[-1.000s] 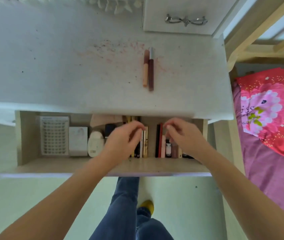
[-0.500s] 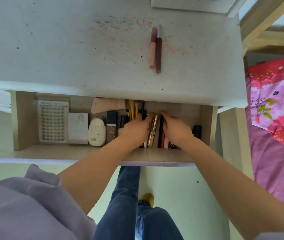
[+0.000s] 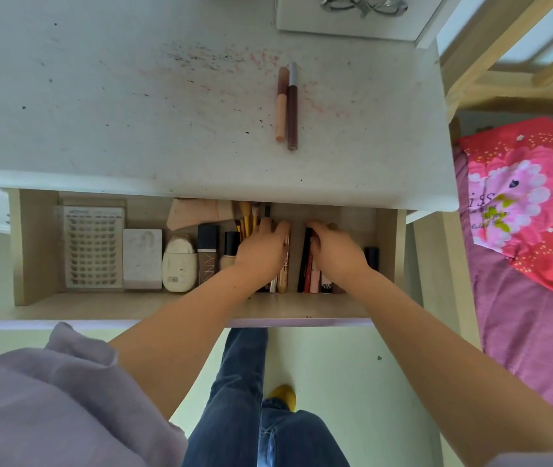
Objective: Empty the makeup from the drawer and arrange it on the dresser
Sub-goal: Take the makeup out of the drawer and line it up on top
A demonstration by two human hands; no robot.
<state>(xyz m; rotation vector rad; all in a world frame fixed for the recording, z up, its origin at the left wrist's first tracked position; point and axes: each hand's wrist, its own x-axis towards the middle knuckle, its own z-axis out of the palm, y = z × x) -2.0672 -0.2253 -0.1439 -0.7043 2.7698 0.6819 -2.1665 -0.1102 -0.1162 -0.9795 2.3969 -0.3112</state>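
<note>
Below the stained worktop (image 3: 133,129), the open drawer (image 3: 35,244) at mid-frame held light, stiff, slippery tubes (image 3: 305,261), which my left hand (image 3: 261,251) and right hand (image 3: 336,251), fingers curled, gripped mid-barrel, I judged.

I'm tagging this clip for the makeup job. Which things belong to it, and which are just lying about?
Job: drawer; dresser; two tubes already on it; lash tray, white box, brushes, gold tube; left hand, right hand.

Lying about: pink cloth; handle.
</note>
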